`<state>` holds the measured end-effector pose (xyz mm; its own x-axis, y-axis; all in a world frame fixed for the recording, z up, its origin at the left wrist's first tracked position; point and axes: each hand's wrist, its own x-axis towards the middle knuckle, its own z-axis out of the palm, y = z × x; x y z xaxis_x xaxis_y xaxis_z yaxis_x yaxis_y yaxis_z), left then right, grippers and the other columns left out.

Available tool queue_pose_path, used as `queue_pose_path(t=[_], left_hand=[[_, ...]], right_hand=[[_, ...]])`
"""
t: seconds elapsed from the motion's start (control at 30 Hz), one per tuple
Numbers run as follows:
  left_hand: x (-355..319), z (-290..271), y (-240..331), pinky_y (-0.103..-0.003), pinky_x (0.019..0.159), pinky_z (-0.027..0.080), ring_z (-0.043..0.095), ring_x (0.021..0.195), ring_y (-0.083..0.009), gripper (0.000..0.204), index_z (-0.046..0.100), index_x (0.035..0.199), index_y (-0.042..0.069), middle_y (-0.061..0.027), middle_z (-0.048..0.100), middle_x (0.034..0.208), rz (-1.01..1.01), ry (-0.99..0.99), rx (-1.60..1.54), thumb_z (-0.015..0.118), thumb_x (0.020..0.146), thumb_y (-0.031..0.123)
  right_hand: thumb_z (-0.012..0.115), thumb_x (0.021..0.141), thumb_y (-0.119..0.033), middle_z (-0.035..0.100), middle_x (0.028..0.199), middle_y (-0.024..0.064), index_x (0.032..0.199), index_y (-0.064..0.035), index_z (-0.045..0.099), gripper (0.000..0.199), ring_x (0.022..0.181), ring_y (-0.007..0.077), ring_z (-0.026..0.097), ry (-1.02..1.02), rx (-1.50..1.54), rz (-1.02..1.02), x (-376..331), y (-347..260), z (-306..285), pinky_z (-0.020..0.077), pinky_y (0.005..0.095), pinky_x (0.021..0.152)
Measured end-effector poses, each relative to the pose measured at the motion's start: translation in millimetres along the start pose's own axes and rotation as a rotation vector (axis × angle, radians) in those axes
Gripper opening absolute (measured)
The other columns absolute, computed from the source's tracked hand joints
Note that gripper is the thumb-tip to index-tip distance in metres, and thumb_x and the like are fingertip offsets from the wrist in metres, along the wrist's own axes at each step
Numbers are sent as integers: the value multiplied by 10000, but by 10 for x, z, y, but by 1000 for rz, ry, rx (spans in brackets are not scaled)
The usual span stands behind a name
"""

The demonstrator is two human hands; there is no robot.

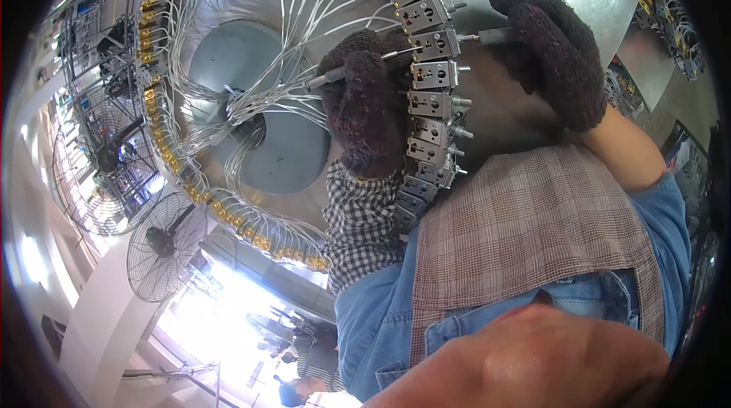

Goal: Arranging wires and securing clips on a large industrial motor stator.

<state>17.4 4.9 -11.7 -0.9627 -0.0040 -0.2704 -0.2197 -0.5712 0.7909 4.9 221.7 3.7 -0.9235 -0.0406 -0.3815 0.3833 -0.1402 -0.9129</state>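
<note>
A ring of grey metal blocks (435,73) with brass fittings (156,103) and white wires (259,96) runs around a round grey disc (282,149). My left hand (367,107), in a dark knit glove with a checked sleeve, lies inside the ring against the blocks and is closed on a thin silver pin (320,79). My right hand (557,54), also gloved, is outside the ring. It grips a short metal rod (491,35) whose tip meets one block (438,44). A plaid apron (533,233) covers my blue shirt.
Two large wire-caged fans (164,244) (106,151) stand at the left. More wired fixtures (670,4) sit at the upper right. Bright windows and distant people (293,351) show at the bottom. Part of a person (548,358) fills the lower right.
</note>
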Motion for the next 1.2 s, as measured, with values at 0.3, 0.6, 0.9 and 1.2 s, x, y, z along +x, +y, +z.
queue_pose_path(t=[0.3,0.6,0.9,1.2], left_hand=[[-21,-12,38,-379,724,563,637,904,-277,281,524,1095,5,-184,617,1035,-66,-4,-155,561,929,228],[-46,-144,-5,-378,677,579,657,833,-290,301,521,1079,-12,-201,633,991,-60,122,200,578,917,235],[-201,-143,54,-292,538,550,651,819,-264,284,497,1128,26,-132,593,1030,125,52,65,579,914,194],[-212,-13,57,-373,747,548,649,884,-270,369,479,1103,46,-205,620,1052,35,142,286,535,927,366]], right_hand=[[512,942,-243,634,825,53,1275,-40,510,390,657,77,561,-50,-46,-25,-40,-23,-29,418,200,528],[496,932,-154,635,916,94,1331,-15,446,426,764,125,577,-100,-43,-178,-43,50,-35,463,241,630],[524,914,-151,576,808,57,1299,-22,479,409,679,106,546,-62,57,-27,-300,133,-122,467,246,609],[556,907,-188,596,1026,114,1257,-36,519,383,836,154,600,-137,105,57,-325,215,-122,509,289,709]])
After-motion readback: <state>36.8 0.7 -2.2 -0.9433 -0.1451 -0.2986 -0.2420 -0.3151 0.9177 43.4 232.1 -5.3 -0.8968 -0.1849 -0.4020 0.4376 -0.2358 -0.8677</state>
